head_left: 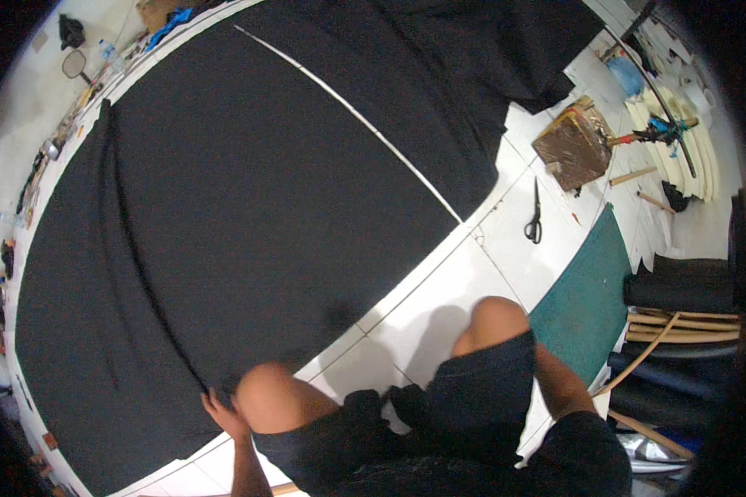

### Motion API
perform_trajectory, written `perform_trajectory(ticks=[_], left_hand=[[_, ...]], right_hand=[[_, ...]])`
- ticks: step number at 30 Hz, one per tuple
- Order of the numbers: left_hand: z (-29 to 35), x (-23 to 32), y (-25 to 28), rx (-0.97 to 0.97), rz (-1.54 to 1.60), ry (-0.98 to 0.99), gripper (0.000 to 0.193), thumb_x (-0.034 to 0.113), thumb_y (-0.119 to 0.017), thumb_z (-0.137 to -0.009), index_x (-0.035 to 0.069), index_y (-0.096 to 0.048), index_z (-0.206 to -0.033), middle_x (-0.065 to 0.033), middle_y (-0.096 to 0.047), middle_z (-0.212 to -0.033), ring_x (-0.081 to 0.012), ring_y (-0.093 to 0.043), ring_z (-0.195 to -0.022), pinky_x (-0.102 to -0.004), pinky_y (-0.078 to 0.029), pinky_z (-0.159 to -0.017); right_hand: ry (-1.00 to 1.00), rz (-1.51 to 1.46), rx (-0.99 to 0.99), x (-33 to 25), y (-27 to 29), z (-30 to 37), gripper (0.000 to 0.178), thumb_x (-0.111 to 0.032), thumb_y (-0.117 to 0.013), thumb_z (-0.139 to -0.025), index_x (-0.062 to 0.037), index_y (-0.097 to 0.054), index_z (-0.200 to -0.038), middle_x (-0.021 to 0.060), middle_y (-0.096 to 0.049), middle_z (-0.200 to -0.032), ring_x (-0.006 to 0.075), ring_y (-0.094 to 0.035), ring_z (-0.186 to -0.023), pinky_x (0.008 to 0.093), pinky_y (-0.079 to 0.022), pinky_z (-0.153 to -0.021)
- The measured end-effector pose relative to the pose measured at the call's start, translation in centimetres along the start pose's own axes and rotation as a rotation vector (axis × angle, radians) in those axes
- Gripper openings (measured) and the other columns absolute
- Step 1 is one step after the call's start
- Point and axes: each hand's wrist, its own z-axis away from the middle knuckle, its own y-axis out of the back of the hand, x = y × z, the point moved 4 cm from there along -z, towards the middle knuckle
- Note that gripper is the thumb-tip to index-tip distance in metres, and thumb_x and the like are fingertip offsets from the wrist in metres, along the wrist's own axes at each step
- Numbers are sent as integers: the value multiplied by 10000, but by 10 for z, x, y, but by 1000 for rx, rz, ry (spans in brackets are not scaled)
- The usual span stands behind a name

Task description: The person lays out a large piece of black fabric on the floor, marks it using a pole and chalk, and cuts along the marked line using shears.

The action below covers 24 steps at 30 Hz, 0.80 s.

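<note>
A large sheet of black fabric [249, 207] lies over the white tiled floor, covering the left and middle of the view. My left hand [226, 412] is at the fabric's near edge, beside my left knee. Its fingers close on the fabric where a long raised fold [145, 277] ends. That fold runs away from the hand toward the far left. Across the far part of the fabric stretches a thin white strip [356, 113]. My right forearm [562, 385] comes in beside my right thigh, and the hand itself is hidden behind the leg.
Black-handled scissors [535, 219] lie on the tiles at right, near a brown tape-wrapped block [574, 149] with a stick. A green mat [584, 298] lies beside my right knee. Dark fabric rolls [680, 286] and wooden poles [688, 331] are stacked far right. Small clutter lines the left wall.
</note>
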Motion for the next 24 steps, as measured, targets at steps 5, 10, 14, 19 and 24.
perform_trajectory(ticks=[5, 10, 14, 19, 24], left_hand=[[85, 25, 45, -391, 18, 197, 519, 268, -576, -923, -3, -435, -1344, -287, -353, -1401, -452, -386, -1292, -476, -362, -1048], [123, 12, 46, -545, 165, 369, 513, 275, -612, -893, -6, -479, -1302, -263, -450, -1324, -421, -454, -1246, -455, -401, -1012], [153, -13, 153, -483, 80, 522, 509, 282, -641, -869, -8, -514, -1268, -244, -528, -1262, -397, -508, -1208, -438, -432, -983], [186, -41, 207, -432, 140, 595, 504, 289, -676, -839, -11, -558, -1226, -221, -626, -1185, -367, -575, -1162, -417, -472, -947], [194, -74, 218, -376, -67, 445, 482, 290, -724, -787, -9, -607, -1146, -219, -679, -1065, -388, -629, -1059, -425, -509, -872]], right_hand=[[-111, 168, 301, -63, 43, -65, 477, -283, -662, -838, -71, -561, -1253, 197, -563, -1247, 388, -542, -1134, 468, -429, -985], [-46, 587, 1030, 47, 192, -179, 714, -316, -692, -819, 21, -397, -1375, 259, -463, -1336, 408, -442, -1249, 456, -355, -1066], [-56, 190, 597, 34, 154, -228, 902, -376, -687, -834, 20, -207, -1486, 320, -349, -1441, 431, -389, -1320, 455, -316, -1114], [-379, 181, 678, 8, 130, -198, 606, -532, -479, -939, -116, -472, -1379, 254, -567, -1249, 409, -563, -1139, 514, -458, -939], [-536, 393, 654, -21, 115, -175, 564, -548, -459, -941, -90, -547, -1258, 225, -647, -1092, 408, -635, -985, 543, -500, -825]])
